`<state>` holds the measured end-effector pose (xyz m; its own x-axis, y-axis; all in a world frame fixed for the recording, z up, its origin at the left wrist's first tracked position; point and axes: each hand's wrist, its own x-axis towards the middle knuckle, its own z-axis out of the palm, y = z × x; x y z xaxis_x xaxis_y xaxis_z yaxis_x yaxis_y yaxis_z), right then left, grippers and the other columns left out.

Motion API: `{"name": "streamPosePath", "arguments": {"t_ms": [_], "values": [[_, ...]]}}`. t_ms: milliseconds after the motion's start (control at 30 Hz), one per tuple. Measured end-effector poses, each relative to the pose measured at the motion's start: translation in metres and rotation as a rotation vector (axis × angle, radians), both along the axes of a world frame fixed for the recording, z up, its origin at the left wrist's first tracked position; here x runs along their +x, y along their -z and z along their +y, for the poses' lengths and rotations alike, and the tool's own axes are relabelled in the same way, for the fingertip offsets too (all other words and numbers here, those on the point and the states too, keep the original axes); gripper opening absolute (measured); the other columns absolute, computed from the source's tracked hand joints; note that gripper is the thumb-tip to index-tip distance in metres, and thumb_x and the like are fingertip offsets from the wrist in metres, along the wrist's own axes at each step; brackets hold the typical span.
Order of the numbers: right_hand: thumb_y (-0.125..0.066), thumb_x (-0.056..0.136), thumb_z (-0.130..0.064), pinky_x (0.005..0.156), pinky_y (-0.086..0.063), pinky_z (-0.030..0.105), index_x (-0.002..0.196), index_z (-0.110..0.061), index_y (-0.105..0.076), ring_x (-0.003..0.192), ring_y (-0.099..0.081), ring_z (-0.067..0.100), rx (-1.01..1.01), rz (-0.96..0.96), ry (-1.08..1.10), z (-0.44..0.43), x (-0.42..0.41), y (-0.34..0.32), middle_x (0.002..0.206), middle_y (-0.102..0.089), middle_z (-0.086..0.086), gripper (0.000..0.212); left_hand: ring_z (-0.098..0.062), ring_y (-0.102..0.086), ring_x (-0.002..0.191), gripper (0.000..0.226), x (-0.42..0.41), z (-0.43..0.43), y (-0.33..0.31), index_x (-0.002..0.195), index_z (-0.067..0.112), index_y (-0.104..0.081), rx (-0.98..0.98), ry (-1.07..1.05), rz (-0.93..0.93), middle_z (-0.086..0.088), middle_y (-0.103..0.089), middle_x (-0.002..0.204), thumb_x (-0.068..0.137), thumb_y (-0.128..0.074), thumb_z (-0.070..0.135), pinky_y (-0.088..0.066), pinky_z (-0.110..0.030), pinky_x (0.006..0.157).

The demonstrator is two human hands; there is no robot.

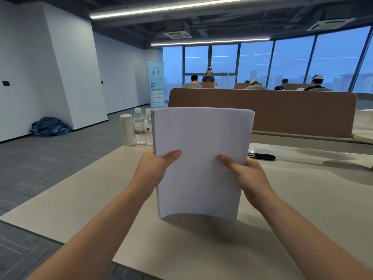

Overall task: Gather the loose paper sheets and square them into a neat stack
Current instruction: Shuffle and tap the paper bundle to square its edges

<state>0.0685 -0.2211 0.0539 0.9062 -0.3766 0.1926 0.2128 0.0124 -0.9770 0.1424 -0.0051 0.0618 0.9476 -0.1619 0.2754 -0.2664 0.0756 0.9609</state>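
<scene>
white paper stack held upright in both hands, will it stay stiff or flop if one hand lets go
Probably floppy: the white paper stack bows across its width while the left hand and right hand grip its side edges. Sheets likely slip apart easily; the top left corner shows them slightly fanned.

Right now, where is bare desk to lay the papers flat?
Bare desk lies left of the left hand, out to the desk's edge, and right of the right hand, nearer than the black object. Both hands hold the papers. Crowded: far left corner, flask and two bottles.
</scene>
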Motion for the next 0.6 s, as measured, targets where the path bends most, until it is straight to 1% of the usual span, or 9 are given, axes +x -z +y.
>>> {"name": "streamPosePath", "arguments": {"t_ms": [67,100,167,233,300,367,500,533,600], "values": [[-0.077,0.083,-0.024,0.082,-0.058,0.037,0.098,-0.007,-0.077,0.092,-0.075,0.024,0.114,0.001,-0.069,-0.001,0.001,-0.001,0.099,-0.078,0.006,0.023,-0.026,-0.071,0.102,0.029,0.002,0.0,0.001,0.116,0.016,-0.068,-0.09,0.052,0.029,-0.004,-0.075,0.108,0.087,-0.072,0.02,-0.054,-0.051,0.094],[-0.075,0.084,-0.022,0.08,-0.058,0.036,0.102,-0.006,-0.075,0.092,-0.075,0.026,0.177,0.003,-0.099,-0.001,0.001,-0.002,0.1,-0.078,0.008,0.024,-0.028,-0.071,0.103,0.032,0.002,-0.001,0.001,0.119,0.015,-0.066,-0.114,0.065,0.039,-0.006,-0.075,0.11,0.088,-0.071,0.019,-0.053,-0.052,0.095],[-0.072,0.086,-0.019,0.079,-0.057,0.036,0.109,-0.006,-0.073,0.095,-0.074,0.028,0.255,0.019,-0.139,0.0,0.004,-0.003,0.104,-0.077,0.011,0.026,-0.029,-0.071,0.103,0.03,0.002,-0.004,0.002,0.117,0.016,-0.067,-0.135,0.08,0.044,-0.007,-0.075,0.11,0.087,-0.071,0.02,-0.053,-0.054,0.095],[-0.073,0.086,-0.018,0.081,-0.057,0.037,0.113,-0.008,-0.071,0.097,-0.073,0.029,0.248,0.022,-0.151,0.0,0.007,-0.004,0.106,-0.076,0.01,0.029,-0.027,-0.071,0.102,0.031,0.001,-0.007,0.0,0.113,0.018,-0.07,-0.132,0.073,0.042,-0.004,-0.076,0.108,0.083,-0.076,0.023,-0.053,-0.052,0.096],[-0.076,0.083,-0.019,0.083,-0.058,0.039,0.113,-0.008,-0.072,0.097,-0.074,0.029,0.204,0.013,-0.129,-0.001,0.008,-0.009,0.105,-0.077,0.009,0.032,-0.024,-0.072,0.101,0.035,0.001,-0.008,-0.005,0.11,0.018,-0.073,-0.112,0.066,0.041,-0.001,-0.076,0.106,0.077,-0.08,0.027,-0.053,-0.05,0.096],[-0.078,0.082,-0.02,0.084,-0.058,0.039,0.111,-0.007,-0.073,0.095,-0.074,0.029,0.176,-0.001,-0.124,-0.006,0.007,-0.014,0.103,-0.077,0.008,0.032,-0.024,-0.072,0.1,0.031,0.002,-0.007,-0.011,0.108,0.017,-0.073,-0.122,0.079,0.05,-0.002,-0.077,0.105,0.078,-0.08,0.025,-0.054,-0.049,0.095],[-0.072,0.086,-0.015,0.086,-0.056,0.037,0.109,-0.004,-0.073,0.098,-0.074,0.027,0.133,0.023,-0.216,-0.011,-0.001,-0.006,0.106,-0.077,0.01,0.025,-0.024,-0.071,0.104,0.036,0.003,0.001,-0.006,0.113,0.015,-0.072,-0.086,0.126,0.066,-0.003,-0.076,0.109,0.079,-0.08,0.024,-0.054,-0.045,0.094],[-0.071,0.086,-0.013,0.084,-0.056,0.035,0.108,-0.003,-0.073,0.098,-0.074,0.027,0.129,0.039,-0.231,-0.011,-0.002,-0.001,0.106,-0.076,0.011,0.025,-0.024,-0.071,0.105,0.033,0.003,0.001,-0.002,0.114,0.014,-0.071,-0.082,0.129,0.077,-0.003,-0.075,0.109,0.082,-0.077,0.022,-0.054,-0.043,0.093],[-0.07,0.087,-0.012,0.074,-0.058,0.028,0.107,-0.002,-0.073,0.094,-0.075,0.025,0.14,0.06,-0.234,-0.009,-0.002,0.006,0.104,-0.077,0.011,0.022,-0.026,-0.07,0.106,0.029,0.002,0.0,0.006,0.114,0.012,-0.07,-0.096,0.143,0.101,-0.005,-0.076,0.109,0.086,-0.073,0.018,-0.055,-0.041,0.09]]}}
